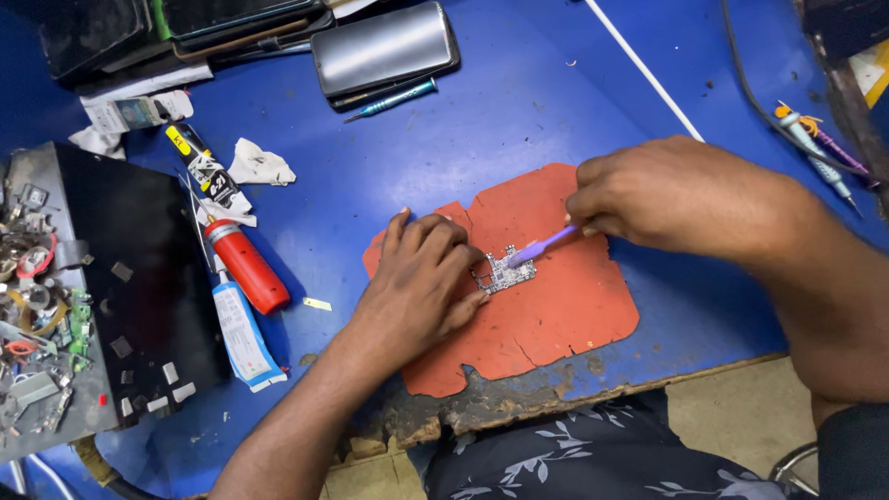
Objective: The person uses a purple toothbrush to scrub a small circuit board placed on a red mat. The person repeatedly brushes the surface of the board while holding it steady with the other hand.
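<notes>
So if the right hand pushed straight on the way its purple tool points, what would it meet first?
The right hand aims the purple tool down-left; its tip is already at the small circuit board, with the left hand's fingers just beyond, though depth is unclear.

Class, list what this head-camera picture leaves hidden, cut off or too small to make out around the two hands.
1. Circuit board: its left part is hidden under the left hand.
2. Purple brush: its handle end is hidden inside the right hand.
3. Board parts: too small to tell apart.
4. Tray of parts: cut off by the left edge.
</notes>
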